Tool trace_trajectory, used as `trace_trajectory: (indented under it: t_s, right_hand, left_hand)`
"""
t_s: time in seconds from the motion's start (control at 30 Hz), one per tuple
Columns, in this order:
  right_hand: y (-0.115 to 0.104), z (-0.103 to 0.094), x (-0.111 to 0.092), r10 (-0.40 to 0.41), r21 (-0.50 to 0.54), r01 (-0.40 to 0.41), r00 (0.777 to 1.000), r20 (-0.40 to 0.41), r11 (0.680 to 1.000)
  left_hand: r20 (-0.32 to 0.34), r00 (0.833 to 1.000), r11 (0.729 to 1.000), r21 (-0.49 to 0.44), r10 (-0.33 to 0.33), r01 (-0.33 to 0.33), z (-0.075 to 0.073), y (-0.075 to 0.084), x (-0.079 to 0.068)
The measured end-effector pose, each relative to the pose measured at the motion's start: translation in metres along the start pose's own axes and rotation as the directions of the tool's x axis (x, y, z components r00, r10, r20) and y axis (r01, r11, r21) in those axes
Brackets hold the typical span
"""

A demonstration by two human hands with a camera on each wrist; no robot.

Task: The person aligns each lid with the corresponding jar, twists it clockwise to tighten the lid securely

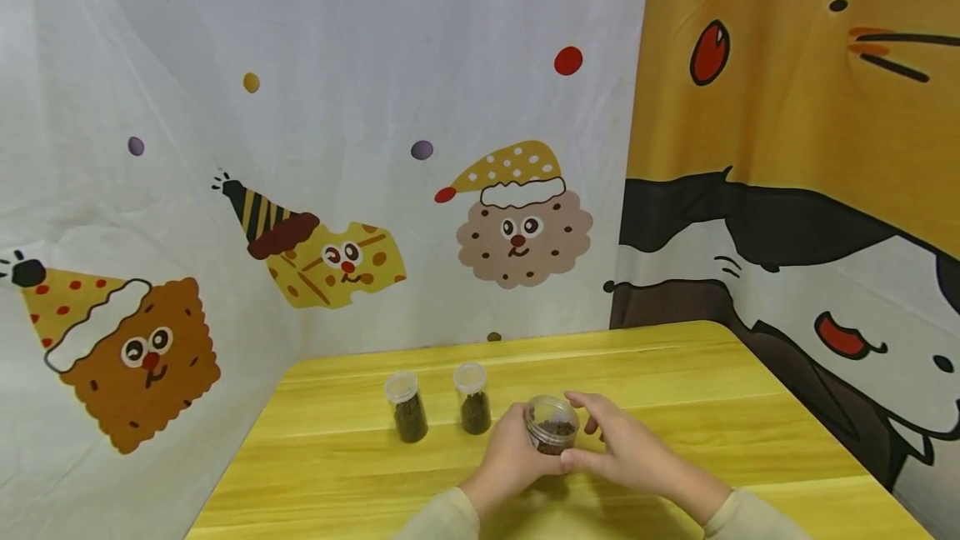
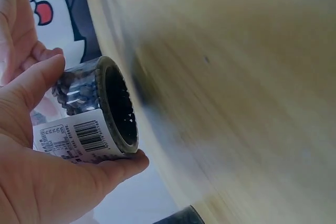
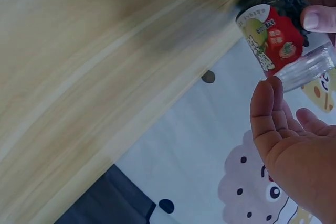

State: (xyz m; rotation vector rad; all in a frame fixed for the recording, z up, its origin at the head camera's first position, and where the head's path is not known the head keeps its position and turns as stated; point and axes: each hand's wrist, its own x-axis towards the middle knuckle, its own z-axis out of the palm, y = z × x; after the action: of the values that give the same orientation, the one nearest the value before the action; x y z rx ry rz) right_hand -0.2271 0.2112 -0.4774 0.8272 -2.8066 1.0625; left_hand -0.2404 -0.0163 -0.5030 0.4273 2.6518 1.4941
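Observation:
My left hand [image 1: 512,458] grips a clear plastic jar [image 1: 553,433] of small dark pieces, held above the table and tilted. In the left wrist view, thumb and fingers wrap the jar [image 2: 79,95], whose white label carries a barcode. A red and white printed label [image 3: 281,40] shows on its other side in the right wrist view. My right hand [image 1: 633,450] is at the jar's right side, fingers extended and slightly bent beside its clear lid end; whether the fingertips touch it, I cannot tell.
Two similar clear jars with dark contents, one at left [image 1: 407,408] and one nearer [image 1: 473,400], stand upright left of my hands. The yellow wood-grain table [image 1: 337,482] ends at the back against a printed cloth [image 1: 450,65] with cartoon figures.

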Motion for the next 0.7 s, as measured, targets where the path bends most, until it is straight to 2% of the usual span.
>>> trace_trajectory:
  t_s: [0.13, 0.27, 0.4, 0.57, 0.7]
  right_hand:
    - [0.005, -0.001, 0.000, 0.016, -0.013, -0.016, 1.000, -0.005, 1.000]
    - [0.008, -0.002, 0.000, 0.020, -0.026, -0.021, 1.000, -0.014, 0.999]
    - [0.011, -0.002, -0.001, 0.030, -0.034, -0.031, 0.999, -0.011, 0.999]
    - [0.018, -0.003, -0.002, 0.052, -0.046, -0.052, 0.999, -0.009, 0.998]
    - [0.025, -0.007, -0.005, 0.080, -0.057, -0.081, 0.997, -0.009, 0.995]
  left_hand:
    - [-0.011, 1.000, 1.000, 0.004, -0.020, 0.020, 0.005, -0.002, 0.009]
    - [-0.051, 0.996, 0.998, 0.009, -0.069, 0.070, 0.010, -0.005, 0.016]
    - [-0.075, 0.994, 0.997, -0.008, -0.081, 0.080, 0.009, -0.006, 0.015]
    - [-0.033, 0.999, 0.999, -0.042, -0.032, 0.031, -0.002, -0.003, -0.006]
    - [0.073, 0.996, 0.998, -0.011, -0.053, 0.054, -0.021, -0.003, -0.032]
